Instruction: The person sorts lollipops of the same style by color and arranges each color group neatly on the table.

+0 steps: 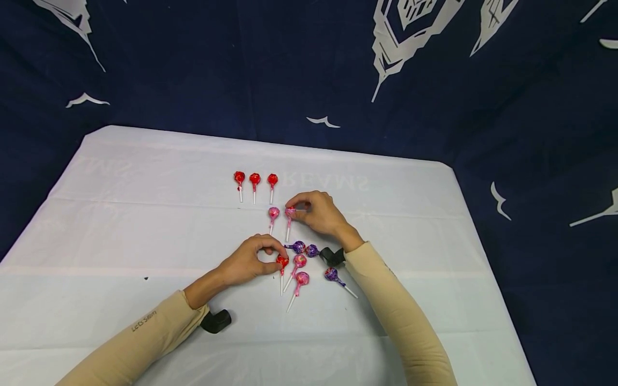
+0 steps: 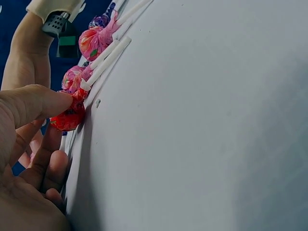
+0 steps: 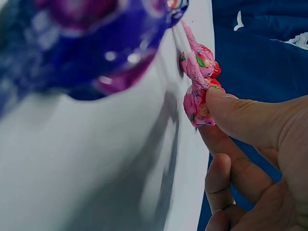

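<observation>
My left hand [image 1: 252, 259] pinches the head of a red lollipop [image 1: 282, 261] between thumb and fingers, its white stick pointing toward me. Farther up, my right hand [image 1: 321, 212] pinches a pink lollipop [image 1: 289, 212] by its wrapped head. Just left of that one lies another pink lollipop [image 1: 273, 213]. Beyond them, three red lollipops [image 1: 255, 178] stand in a row, sticks toward me. Beside the left fingertips lie two pink lollipops [image 1: 302, 278]. Two purple lollipops [image 1: 299, 247] sit between the hands, and a third purple lollipop [image 1: 331, 274] lies near the right sleeve.
A white cloth [image 1: 145, 230] covers the table, with faint lettering near its far side. Dark blue fabric with white feather prints [image 1: 289, 64] hangs behind the far edge. Black wrist devices [image 1: 216, 321] are worn at both sleeves. A small dark speck [image 1: 146, 278] lies at left.
</observation>
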`<state>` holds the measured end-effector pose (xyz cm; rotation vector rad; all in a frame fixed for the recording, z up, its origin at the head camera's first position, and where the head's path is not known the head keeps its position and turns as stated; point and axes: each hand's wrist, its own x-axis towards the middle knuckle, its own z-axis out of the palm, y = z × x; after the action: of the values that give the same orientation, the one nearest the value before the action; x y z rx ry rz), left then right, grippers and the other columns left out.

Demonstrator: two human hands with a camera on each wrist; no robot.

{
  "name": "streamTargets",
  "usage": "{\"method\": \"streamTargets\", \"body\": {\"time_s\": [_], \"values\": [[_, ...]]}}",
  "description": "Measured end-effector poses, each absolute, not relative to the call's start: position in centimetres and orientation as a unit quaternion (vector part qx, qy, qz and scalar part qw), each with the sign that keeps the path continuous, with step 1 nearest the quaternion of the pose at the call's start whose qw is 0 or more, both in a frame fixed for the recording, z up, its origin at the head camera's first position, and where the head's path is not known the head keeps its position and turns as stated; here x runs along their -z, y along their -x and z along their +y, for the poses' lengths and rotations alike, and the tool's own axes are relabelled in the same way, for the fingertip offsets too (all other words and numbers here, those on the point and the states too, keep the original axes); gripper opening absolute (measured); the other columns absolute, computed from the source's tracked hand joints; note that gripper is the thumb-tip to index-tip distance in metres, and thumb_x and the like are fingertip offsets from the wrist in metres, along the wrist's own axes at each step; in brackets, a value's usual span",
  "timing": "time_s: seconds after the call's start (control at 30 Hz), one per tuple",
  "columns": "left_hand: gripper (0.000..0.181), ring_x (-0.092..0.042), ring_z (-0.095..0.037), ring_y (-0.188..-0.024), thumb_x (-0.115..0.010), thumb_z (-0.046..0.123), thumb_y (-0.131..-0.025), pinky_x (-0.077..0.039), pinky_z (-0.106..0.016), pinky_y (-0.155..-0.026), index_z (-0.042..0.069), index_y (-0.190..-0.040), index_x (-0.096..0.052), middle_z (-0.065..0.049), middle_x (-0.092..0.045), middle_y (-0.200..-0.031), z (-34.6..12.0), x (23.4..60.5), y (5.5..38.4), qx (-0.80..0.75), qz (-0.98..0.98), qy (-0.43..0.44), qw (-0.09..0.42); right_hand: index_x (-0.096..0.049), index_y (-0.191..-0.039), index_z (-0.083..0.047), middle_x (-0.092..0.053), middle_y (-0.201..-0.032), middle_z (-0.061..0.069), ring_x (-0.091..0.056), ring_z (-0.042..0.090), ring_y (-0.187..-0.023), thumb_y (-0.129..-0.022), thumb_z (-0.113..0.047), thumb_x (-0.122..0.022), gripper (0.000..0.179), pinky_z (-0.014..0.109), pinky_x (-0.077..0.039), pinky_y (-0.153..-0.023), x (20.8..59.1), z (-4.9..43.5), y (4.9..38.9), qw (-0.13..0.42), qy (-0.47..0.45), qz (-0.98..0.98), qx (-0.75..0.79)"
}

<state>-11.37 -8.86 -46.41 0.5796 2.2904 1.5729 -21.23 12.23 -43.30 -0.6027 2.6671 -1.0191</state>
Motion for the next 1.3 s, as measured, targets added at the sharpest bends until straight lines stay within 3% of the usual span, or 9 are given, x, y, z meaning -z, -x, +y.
{"method": "streamTargets", "body": {"time_s": [0.63,1.3], "values": [[0.02,-0.05,-0.02,-0.095,-0.078,0.004,-0.082,-0.039,-0.033,-0.089,0.014,-0.099,-0.074,0.001,-0.065,-0.097,-8.91,46.45,11.34,-0.546,0.799,-0.2,0.154,-0.077,-0.108,-0.019,-0.073,-0.115,-0.001,-0.059,0.019,-0.102,-0.091,-0.021,-0.075,0.017,0.04,-0.044,-0.092,43.71,12.24,21.17,0.119,0.205,0.909,0.343],[0.02,-0.051,-0.021,-0.094,-0.077,0.002,-0.082,-0.039,-0.03,-0.089,0.013,-0.099,-0.075,0.001,-0.066,-0.096,-8.94,46.49,11.39,-0.547,0.798,-0.204,0.147,-0.077,-0.107,-0.018,-0.075,-0.11,-0.001,-0.059,0.019,-0.098,-0.091,-0.022,-0.075,0.017,0.038,-0.043,-0.09,43.61,12.19,21.17,0.115,0.211,0.91,0.337]]}}
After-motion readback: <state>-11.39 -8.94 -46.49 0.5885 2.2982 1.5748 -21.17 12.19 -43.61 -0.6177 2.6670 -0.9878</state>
